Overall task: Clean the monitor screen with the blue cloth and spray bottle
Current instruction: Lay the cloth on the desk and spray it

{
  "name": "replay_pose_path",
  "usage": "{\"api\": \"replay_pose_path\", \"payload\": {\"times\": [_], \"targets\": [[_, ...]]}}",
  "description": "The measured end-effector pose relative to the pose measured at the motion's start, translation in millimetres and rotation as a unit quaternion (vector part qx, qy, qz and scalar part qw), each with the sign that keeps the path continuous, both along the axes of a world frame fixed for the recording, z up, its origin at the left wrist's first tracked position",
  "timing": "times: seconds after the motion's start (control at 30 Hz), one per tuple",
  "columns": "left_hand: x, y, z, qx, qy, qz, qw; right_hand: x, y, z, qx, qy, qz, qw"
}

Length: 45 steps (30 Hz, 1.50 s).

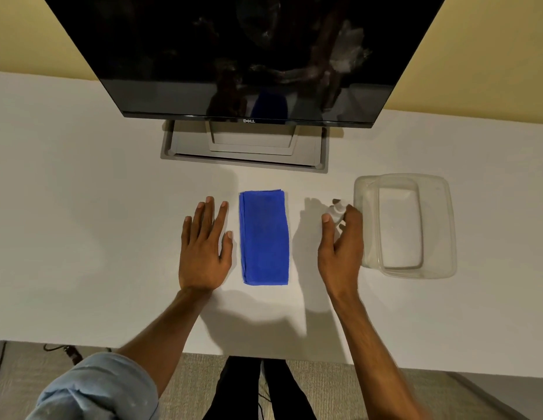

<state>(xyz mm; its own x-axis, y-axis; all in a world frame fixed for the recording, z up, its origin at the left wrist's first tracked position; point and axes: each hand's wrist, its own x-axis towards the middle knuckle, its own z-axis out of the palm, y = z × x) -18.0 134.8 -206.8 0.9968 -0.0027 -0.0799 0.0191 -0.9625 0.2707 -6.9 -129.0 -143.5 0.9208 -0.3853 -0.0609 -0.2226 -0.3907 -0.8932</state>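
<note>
Head view, left hand (203, 253) splayed flat, right hand (343, 247) gripping half-hidden spray bottle (337, 211)

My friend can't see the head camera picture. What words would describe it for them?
A person's right hand curls round a small white spray bottle on a white table, left hand flat beside a folded blue cloth. A smudged dark monitor stands behind.
</note>
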Motion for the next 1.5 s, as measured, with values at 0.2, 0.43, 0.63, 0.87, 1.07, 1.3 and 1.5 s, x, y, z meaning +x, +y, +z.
{"api": "replay_pose_path", "payload": {"times": [0.2,0.43,0.63,0.87,1.07,1.3,1.5], "targets": [[0,1,-4,0.004,-0.012,-0.004,1.000,-3,-10,-8,0.013,-0.020,-0.071,0.997],[0,1,-7,0.006,-0.017,-0.006,1.000,-7,-7,-13,0.057,0.002,-0.099,0.993],[0,1,-7,0.009,-0.015,-0.007,1.000,-8,-6,-13,0.044,0.011,-0.098,0.994],[-1,3,-12,0.013,-0.011,-0.014,1.000,-23,-7,-8,0.015,0.034,-0.106,0.994],[-1,4,-13,0.013,-0.006,-0.020,1.000,-70,14,-1,0.002,0.048,-0.096,0.994],[-2,0,9,0.078,0.069,-0.034,0.994,-113,51,5,-0.009,0.088,0.040,0.995],[6,0,44,-0.007,0.168,-0.031,0.985,-68,66,19,-0.048,0.109,0.091,0.989]]}}
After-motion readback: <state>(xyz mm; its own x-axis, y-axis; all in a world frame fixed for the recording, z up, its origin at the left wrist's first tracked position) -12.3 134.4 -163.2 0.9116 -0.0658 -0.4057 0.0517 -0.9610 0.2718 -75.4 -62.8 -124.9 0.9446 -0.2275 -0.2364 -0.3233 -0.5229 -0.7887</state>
